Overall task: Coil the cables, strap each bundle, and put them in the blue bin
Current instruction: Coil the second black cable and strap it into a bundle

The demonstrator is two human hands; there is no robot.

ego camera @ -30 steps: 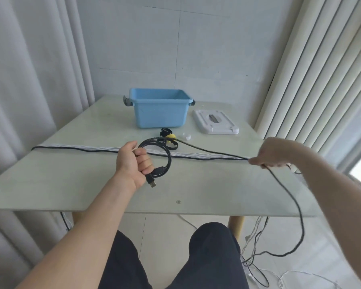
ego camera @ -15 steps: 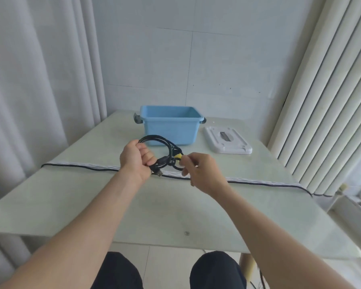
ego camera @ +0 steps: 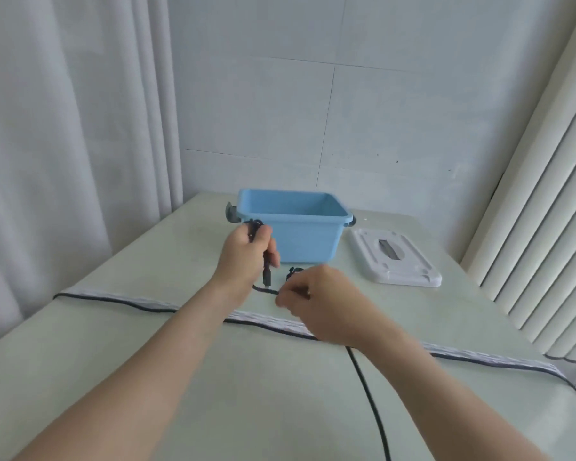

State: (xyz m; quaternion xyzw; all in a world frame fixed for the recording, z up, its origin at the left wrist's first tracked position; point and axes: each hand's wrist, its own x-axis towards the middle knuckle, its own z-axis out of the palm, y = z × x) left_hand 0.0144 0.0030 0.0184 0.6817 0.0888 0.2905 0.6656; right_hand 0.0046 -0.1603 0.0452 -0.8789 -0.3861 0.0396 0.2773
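Note:
My left hand (ego camera: 245, 254) is closed around the coiled black cable (ego camera: 267, 277), whose plug end hangs below my fingers just in front of the blue bin (ego camera: 308, 237). My right hand (ego camera: 316, 301) pinches the same cable a little to the right, on the table. The cable's loose length (ego camera: 368, 394) runs from under my right wrist toward the table's near edge. A small dark strap bundle (ego camera: 295, 271) lies just behind my right hand. The bin looks empty as far as I can see inside it.
The bin's white lid (ego camera: 396, 261) lies to the right of the bin. A striped cloth strip with a dark edge (ego camera: 113, 299) crosses the pale table from left to right. Curtains hang on the left, vertical blinds on the right.
My right hand came in from the table's right side to the coil, pulling the cable with it. The coil in my left hand has turned upright and moved closer to the bin. The view tilted up.

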